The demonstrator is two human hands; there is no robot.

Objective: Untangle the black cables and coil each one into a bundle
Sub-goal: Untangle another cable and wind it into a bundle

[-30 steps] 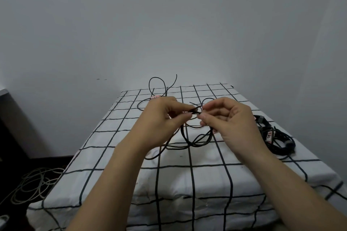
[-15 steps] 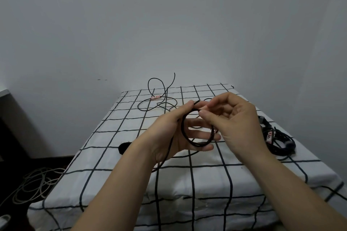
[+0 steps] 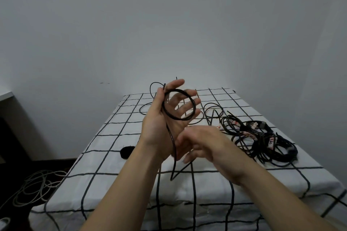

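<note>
The left hand's fingers (image 3: 189, 106) are straight and spread, palm turned towards the person, with the thumb (image 3: 175, 83) stretched above them. A small coil (image 3: 176, 118) of black cable (image 3: 174, 148) lies across that open palm and the finger bases. It seems to hang in the crook under the thumb, so the left hand (image 3: 163, 124) works as a flat former that keeps the turns the same size.

Below the coil the cable's tail runs down the wrist, bends sharply and climbs to the right hand (image 3: 202, 142). That hand is blurred. Its fingers look curled near the tail, probably to feed the next turn, but I cannot tell whether they grip it.

Behind the coil, loose black loops (image 3: 213, 112) trail over the desk (image 3: 112, 155) with its checked cloth, likely the same cable's slack. Right of the coil lies a heap of black cables (image 3: 266, 144), some tagged. Below and left of the coil a small dark object (image 3: 127, 152) rests on the cloth, and pale cables (image 3: 32, 187) lie on the floor further left.
</note>
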